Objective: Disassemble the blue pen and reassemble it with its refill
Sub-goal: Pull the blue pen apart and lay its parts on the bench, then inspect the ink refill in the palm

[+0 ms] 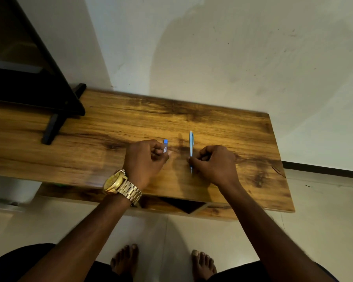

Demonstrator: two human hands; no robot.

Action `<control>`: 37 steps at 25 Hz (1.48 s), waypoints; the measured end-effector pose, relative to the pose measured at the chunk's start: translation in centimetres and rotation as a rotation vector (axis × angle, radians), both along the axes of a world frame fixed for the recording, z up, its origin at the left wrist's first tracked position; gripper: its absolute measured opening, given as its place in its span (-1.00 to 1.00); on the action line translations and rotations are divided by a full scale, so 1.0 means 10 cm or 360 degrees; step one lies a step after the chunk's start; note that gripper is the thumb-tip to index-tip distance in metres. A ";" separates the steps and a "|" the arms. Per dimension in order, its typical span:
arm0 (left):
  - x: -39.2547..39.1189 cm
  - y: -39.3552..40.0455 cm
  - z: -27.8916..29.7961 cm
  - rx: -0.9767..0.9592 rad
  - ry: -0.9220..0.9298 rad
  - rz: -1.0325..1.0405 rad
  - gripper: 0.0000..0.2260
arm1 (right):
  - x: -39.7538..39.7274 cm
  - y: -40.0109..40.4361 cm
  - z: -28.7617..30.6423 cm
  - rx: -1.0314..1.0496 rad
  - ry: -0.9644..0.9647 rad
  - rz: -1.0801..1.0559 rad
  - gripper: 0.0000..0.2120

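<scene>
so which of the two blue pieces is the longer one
The light blue pen body in the right hand is the longer: it stands out well beyond the fingers, while the left hand shows only a short clear piece with a blue end.

Between the left hand [146, 159], closed on a blue-capped piece [165, 146], and the right hand [214, 162], gripping the blue pen [191, 145], lies a narrow bare strip of table [222, 129]; beyond both grips the wood is open, while the black stand [55, 123] blocks far left

Head-high view, steeply down onto table [212, 127].
</scene>
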State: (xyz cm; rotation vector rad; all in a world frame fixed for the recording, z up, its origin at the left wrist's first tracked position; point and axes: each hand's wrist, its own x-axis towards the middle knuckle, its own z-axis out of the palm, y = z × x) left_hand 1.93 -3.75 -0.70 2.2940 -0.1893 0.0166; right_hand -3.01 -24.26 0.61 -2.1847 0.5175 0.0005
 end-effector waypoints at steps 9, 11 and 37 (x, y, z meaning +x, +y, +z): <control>0.02 -0.05 -0.16 0.0382 -0.0028 0.0059 -0.58 | 0.06 -0.07 -0.10 -0.0144 0.0098 0.0010 -0.76; 0.01 -0.06 -0.16 0.0428 -0.0048 0.0019 -0.68 | 0.05 -0.09 -0.02 -0.0187 -0.0013 -0.0025 -0.76; -0.05 -0.11 0.03 -0.0771 0.0454 -0.0281 -0.84 | 0.09 -0.24 0.15 0.1086 -0.0352 0.0002 -0.95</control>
